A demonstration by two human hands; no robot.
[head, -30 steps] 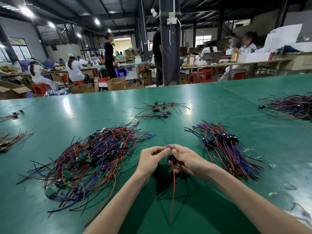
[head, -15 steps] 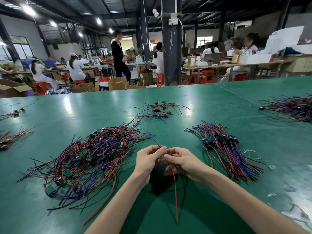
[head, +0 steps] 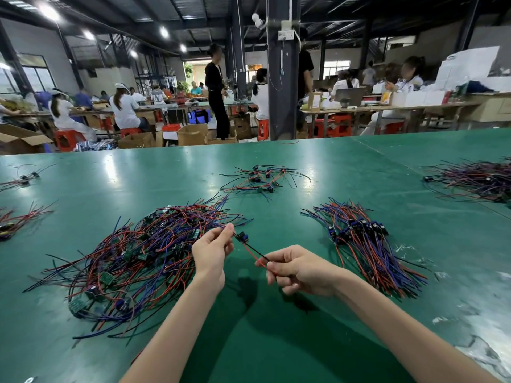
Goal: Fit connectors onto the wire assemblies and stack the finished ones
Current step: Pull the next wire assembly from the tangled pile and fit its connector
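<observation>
One wire assembly (head: 250, 248), a red and a black wire with a small blue-and-black connector (head: 242, 236), is stretched between my hands above the green table (head: 290, 341). My left hand (head: 211, 251) pinches it just left of the connector. My right hand (head: 297, 268) pinches the red and black wires lower right. A loose tangle of red, blue and black wires with small green boards (head: 132, 261) lies to the left. A tidier stack of assemblies with blue connectors (head: 365, 241) lies to the right.
A small cluster of assemblies (head: 261, 179) lies farther back at centre. More wire heaps sit at the far right (head: 475, 179) and at the left edge (head: 16, 219). Beyond the table stand a dark pillar (head: 282, 78), seated workers, cardboard boxes and red stools.
My hands were close together at the connector with the wire hanging down. They have drawn apart, my right hand sliding down the wires, so the assembly now stretches between them.
</observation>
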